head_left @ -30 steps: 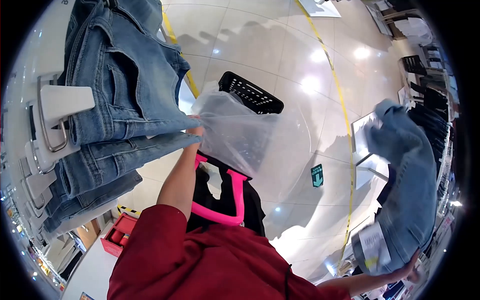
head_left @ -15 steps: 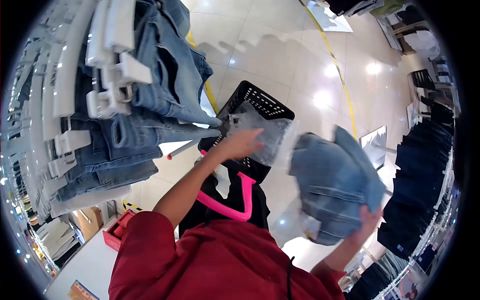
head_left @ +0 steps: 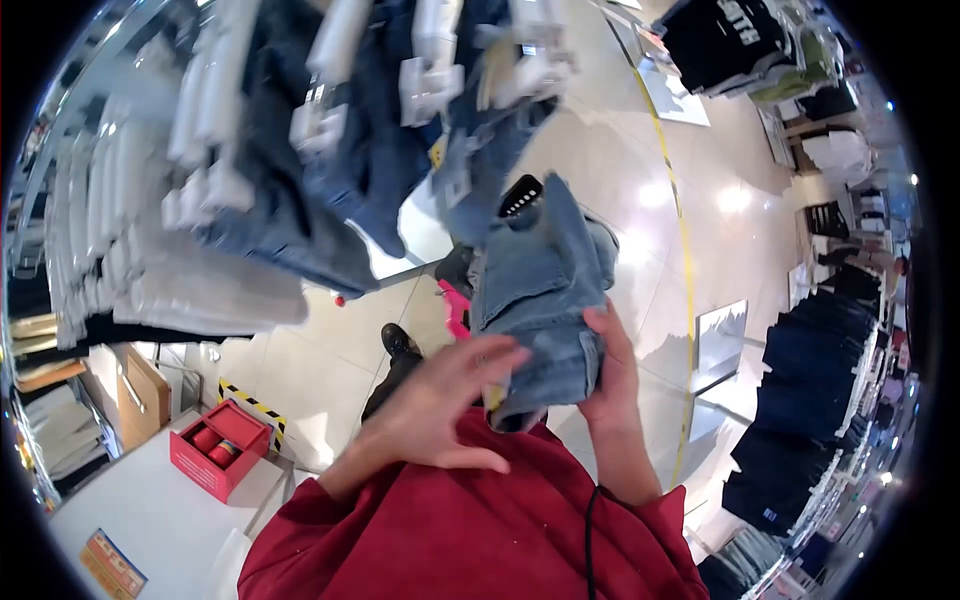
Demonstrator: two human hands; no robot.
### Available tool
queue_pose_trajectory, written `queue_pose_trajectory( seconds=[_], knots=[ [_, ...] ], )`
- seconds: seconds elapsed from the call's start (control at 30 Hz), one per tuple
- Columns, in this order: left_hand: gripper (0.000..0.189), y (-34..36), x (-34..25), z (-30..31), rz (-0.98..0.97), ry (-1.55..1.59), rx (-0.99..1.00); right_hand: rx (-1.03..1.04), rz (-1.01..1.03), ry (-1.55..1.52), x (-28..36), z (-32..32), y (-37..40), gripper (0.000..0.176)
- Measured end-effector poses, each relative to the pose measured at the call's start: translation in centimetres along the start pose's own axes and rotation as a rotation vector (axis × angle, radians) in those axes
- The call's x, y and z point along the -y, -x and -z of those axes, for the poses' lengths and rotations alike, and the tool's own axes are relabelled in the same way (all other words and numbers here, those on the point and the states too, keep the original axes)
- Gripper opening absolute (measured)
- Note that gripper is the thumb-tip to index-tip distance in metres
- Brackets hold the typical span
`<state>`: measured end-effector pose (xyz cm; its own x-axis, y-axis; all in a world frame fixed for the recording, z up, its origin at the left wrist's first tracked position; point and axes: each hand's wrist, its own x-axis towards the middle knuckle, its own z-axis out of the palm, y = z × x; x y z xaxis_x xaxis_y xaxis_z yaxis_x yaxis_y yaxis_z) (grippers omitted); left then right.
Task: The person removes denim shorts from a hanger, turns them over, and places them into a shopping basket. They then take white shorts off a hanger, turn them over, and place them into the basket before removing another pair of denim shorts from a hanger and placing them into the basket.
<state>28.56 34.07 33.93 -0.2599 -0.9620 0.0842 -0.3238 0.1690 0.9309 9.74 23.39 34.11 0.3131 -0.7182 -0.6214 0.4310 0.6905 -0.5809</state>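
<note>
Folded blue jeans (head_left: 545, 270) hang in front of my chest, waistband end toward me, with a small yellowish tag at the left edge. My right hand (head_left: 612, 375) grips their right side, thumb on top. On the left, my left hand (head_left: 440, 405) is open, fingers spread and thumb apart, its fingertips right at the waistband. Behind the jeans, most of a black basket (head_left: 522, 196) is hidden; part of its pink handle (head_left: 455, 308) shows below it.
Jeans on white hangers (head_left: 330, 170) fill a rack at upper left. A red box (head_left: 222, 448) sits on a white table (head_left: 170, 540) at lower left. Dark garments (head_left: 800, 380) line a rack at right. Yellow tape (head_left: 672, 170) crosses the tiled floor.
The jeans came from the right to in front of my chest in my right hand. My left hand drew back from the plastic bag over the basket to the jeans. The view shifted.
</note>
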Motion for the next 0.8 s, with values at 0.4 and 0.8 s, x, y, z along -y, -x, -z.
queue_pose_trajectory(
  seconds=[0.4, 0.8],
  knots=[
    [0.028, 16.9, 0.6, 6.9, 0.214, -0.132, -0.338, 0.209, -0.028, 0.105, -13.1, -11.4, 7.5, 0.037],
    [0.038, 26.8, -0.6, 8.2, -0.008, 1.004, -1.243, 0.625, 0.048, 0.882, -17.3, -14.1, 6.5, 0.057]
  ],
)
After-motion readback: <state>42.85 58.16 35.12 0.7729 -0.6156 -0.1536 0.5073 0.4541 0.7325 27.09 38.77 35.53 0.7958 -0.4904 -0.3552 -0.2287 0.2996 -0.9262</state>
